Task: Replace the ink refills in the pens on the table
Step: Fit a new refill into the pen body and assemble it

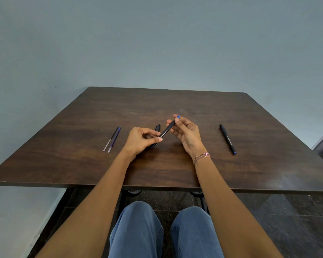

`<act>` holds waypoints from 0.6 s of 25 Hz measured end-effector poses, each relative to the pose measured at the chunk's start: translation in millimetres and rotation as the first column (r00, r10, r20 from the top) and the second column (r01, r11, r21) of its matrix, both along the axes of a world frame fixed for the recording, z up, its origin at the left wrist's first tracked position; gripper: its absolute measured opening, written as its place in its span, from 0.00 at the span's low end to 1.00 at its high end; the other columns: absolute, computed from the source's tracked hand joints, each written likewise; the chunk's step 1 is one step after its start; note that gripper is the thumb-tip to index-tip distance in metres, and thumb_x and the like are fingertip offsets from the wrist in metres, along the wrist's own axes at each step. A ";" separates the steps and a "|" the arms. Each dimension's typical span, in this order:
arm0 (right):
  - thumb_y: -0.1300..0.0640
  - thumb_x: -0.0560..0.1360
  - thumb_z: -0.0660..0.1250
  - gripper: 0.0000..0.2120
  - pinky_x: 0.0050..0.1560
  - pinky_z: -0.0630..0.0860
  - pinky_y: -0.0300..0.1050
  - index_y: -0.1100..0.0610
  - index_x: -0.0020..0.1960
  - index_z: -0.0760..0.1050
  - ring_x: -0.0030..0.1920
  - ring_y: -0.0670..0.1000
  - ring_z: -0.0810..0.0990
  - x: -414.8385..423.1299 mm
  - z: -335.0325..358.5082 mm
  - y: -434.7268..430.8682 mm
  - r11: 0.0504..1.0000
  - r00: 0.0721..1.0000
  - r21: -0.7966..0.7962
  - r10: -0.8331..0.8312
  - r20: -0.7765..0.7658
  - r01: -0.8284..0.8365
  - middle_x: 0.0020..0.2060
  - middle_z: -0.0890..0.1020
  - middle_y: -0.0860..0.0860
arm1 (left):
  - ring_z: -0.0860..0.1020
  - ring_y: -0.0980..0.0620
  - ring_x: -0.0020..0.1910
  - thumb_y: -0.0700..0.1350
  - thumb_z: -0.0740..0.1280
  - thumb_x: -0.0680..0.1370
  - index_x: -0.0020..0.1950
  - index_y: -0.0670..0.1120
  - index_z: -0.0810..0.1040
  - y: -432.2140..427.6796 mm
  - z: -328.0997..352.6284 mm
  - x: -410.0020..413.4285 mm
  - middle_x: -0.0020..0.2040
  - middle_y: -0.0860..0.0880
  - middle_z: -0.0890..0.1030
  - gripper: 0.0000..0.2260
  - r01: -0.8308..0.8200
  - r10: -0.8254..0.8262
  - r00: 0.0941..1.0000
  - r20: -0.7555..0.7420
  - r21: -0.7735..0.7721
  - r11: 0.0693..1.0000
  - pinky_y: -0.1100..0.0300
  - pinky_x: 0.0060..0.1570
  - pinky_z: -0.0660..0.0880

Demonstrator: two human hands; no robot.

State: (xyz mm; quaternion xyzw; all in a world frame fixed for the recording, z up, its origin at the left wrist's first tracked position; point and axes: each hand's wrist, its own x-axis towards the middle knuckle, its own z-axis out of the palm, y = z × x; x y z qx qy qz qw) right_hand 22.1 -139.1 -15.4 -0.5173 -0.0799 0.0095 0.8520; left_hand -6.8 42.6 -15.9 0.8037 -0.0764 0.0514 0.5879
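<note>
Both hands grip one black pen [167, 129] above the desk [82, 164]: my left hand [141, 141] steadies the barrel, my right hand [185, 131] pinches the tip end, likely for unscrewing.

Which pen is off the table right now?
The black pen held between both hands, tip exposed. The capped pen at right lies flat on the table, untouched; a cap lies behind the hands.

Dark wooden table [175, 103] with pens and refills.
Two refills [112, 139] lay side by side at left, a capped black pen [227, 139] at right, a cap [157, 127] near the middle.
</note>
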 end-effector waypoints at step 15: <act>0.62 0.81 0.59 0.11 0.48 0.80 0.42 0.58 0.59 0.77 0.50 0.53 0.84 -2.5 4.7 0.9 0.992 0.997 0.098 0.076 0.015 -0.078 0.48 0.85 0.56 | 0.78 0.57 0.34 0.42 0.78 0.67 0.43 0.52 0.84 0.3 1.3 -1.1 0.35 0.53 0.83 0.08 -0.005 0.005 1.000 0.014 0.007 1.000 0.66 0.37 0.77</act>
